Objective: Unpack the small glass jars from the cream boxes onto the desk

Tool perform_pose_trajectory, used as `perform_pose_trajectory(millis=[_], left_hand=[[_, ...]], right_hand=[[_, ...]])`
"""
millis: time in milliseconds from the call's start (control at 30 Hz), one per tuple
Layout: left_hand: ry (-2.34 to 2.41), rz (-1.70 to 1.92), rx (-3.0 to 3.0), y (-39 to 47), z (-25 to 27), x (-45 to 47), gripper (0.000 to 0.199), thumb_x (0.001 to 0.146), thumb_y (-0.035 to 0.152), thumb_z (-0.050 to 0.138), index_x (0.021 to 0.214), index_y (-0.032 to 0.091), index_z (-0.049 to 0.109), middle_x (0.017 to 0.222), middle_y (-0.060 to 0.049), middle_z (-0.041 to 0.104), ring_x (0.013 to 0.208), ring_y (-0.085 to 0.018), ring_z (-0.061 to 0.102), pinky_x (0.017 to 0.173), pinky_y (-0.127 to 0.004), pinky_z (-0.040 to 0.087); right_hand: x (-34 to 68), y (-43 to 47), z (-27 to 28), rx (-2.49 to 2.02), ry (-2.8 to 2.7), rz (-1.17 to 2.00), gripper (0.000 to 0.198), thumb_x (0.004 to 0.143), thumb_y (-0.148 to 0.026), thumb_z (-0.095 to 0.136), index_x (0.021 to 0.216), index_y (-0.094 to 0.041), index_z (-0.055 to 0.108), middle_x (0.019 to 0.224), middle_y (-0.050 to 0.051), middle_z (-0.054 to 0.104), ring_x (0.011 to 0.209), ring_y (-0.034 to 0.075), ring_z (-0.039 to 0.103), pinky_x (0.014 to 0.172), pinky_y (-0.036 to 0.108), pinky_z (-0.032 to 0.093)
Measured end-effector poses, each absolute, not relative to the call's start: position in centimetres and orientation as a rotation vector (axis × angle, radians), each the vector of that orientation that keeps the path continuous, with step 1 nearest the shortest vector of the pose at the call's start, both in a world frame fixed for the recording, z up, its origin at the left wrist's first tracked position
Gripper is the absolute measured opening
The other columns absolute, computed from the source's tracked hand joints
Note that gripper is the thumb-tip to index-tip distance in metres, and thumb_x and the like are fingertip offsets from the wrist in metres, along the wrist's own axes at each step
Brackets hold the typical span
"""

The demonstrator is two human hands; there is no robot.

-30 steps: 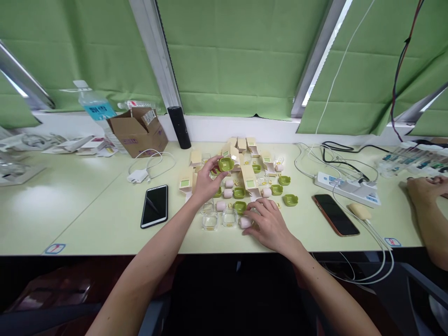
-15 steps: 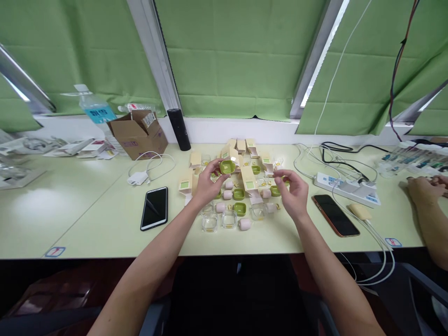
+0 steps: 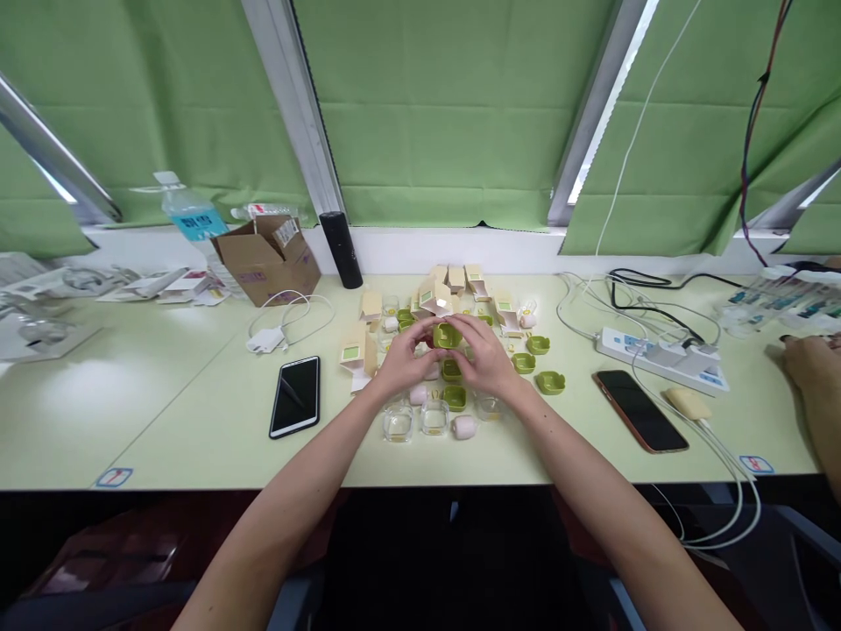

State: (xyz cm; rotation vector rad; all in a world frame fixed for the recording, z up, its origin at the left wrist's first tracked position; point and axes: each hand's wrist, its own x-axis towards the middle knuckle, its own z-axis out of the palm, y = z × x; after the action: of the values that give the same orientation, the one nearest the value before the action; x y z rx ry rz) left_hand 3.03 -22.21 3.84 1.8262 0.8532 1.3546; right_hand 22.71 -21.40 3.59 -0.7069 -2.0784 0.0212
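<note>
Fingers of my left hand [image 3: 408, 358] and my right hand [image 3: 484, 355] close around a small green square dish [image 3: 448, 336], raised over the middle of the table. More green dishes lie around them, one in front [image 3: 455, 399] and several on the right, such as a dish with an eared rim [image 3: 550, 382]. Nearer the table edge are a clear square container [image 3: 398, 424], a second clear container [image 3: 434, 418] and a pale pink cylinder [image 3: 463, 427]. Small cream cartons [image 3: 356, 349] lie behind and to the left. My hands hide some of the pieces beneath them.
A phone [image 3: 295, 397] lies to the left, another phone [image 3: 639, 410] to the right beside a power strip [image 3: 660, 359] with cables. A cardboard box [image 3: 271, 263], a water bottle [image 3: 192, 215] and a black cylinder [image 3: 341, 250] stand at the back. Another person's hand [image 3: 813, 368] is far right.
My right hand has come left from over the right-hand pieces to the green dish. My left hand has moved slightly right and down with it. The view has shifted a little.
</note>
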Motion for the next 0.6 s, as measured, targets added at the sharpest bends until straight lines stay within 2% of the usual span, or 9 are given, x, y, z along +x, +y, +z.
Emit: perform_pose_trajectory(millis=[100,167,233,300,367,400,600], left_hand=[[0.698,1.295,1.731,-22.6,4.4,2.9,0.06,0.086,0.041,0.08,0.138,0.018,0.06,0.126,-0.014,0.07,0.104,-0.021,0.067,0.091,-0.033,0.054],[0.641,1.27,1.643,-22.5,4.7,2.7,0.061,0.09,0.049,0.075,0.14,0.017,0.059,0.118,-0.013,0.073,0.094,-0.019,0.067,0.083,-0.031,0.053],[0.666,1.255,1.586,-22.3,5.0,2.4,0.059,0.09,0.057,0.073,0.13,0.015,0.066,0.1,-0.01,0.075,0.081,-0.016,0.064,0.073,-0.027,0.05],[0.708,1.203,1.569,-22.1,5.1,2.2,0.054,0.088,0.063,0.072,0.107,0.012,0.074,0.081,-0.006,0.071,0.069,-0.013,0.058,0.064,-0.025,0.045],[0.693,1.115,1.549,-22.0,5.2,2.1,0.056,0.086,0.067,0.072,0.085,0.011,0.075,0.067,-0.003,0.064,0.061,-0.011,0.052,0.058,-0.023,0.04],[0.669,1.075,1.528,-22.0,5.2,2.2,0.056,0.085,0.067,0.073,0.08,0.011,0.074,0.065,-0.003,0.062,0.06,-0.01,0.051,0.057,-0.023,0.039],[0.567,1.051,1.338,-22.6,5.6,2.4,0.049,0.074,0.058,0.088,0.081,0.011,0.075,0.067,-0.003,0.063,0.059,-0.01,0.053,0.057,-0.023,0.04]], right_hand=[[23.1,-21.8,3.7,-0.691,-1.998,0.067,0.047,0.098,-0.026,0.059,0.145,-0.026,0.054,0.132,0.014,0.066,0.125,0.031,0.064,0.104,0.055,0.057],[23.2,-22.1,4.0,-0.676,-1.949,0.075,0.046,0.097,-0.027,0.063,0.143,-0.027,0.056,0.129,0.013,0.068,0.122,0.031,0.065,0.101,0.054,0.059],[23.1,-22.4,4.2,-0.665,-1.909,0.068,0.046,0.096,-0.028,0.065,0.141,-0.027,0.057,0.127,0.012,0.069,0.121,0.031,0.066,0.1,0.055,0.06],[22.9,-22.7,4.4,-0.649,-1.881,0.06,0.046,0.096,-0.027,0.066,0.141,-0.028,0.058,0.127,0.012,0.069,0.121,0.032,0.066,0.1,0.055,0.06],[22.6,-23.1,4.6,-0.62,-1.867,0.054,0.046,0.096,-0.026,0.065,0.141,-0.027,0.058,0.126,0.013,0.069,0.119,0.031,0.067,0.098,0.054,0.061],[22.5,-23.2,4.7,-0.602,-1.865,0.052,0.047,0.096,-0.026,0.065,0.141,-0.027,0.058,0.126,0.013,0.069,0.118,0.031,0.067,0.096,0.053,0.062],[22.1,-23.8,4.9,-0.543,-1.855,0.04,0.05,0.095,-0.021,0.065,0.144,-0.028,0.057,0.125,0.013,0.069,0.116,0.03,0.068,0.095,0.05,0.063]])
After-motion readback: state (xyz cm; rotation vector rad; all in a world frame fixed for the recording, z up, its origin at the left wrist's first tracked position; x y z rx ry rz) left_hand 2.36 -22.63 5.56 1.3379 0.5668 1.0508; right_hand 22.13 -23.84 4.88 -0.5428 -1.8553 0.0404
